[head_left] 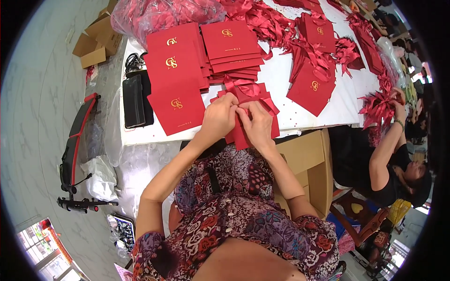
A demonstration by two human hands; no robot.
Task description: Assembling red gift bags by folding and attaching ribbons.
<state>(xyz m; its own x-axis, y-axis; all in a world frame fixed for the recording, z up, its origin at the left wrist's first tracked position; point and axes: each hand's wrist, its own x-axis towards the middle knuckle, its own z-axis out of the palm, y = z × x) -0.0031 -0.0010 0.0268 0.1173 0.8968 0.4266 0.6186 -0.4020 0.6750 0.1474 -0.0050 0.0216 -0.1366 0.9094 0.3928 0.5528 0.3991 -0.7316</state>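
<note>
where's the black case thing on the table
In the head view the black case lies at the left edge of the white table, just left of the stacked red bags and left of the left hand.

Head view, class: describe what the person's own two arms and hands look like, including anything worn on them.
Both forearms are bare from the shoulder down. The left hand and right hand wear no gloves, and no rings or bracelets show. Short sleeves of a dark floral-patterned top cover only the shoulders.

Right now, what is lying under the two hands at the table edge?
A red paper bag with a ribbon bow, on the white table. The bag's middle is covered by the hands.
</note>
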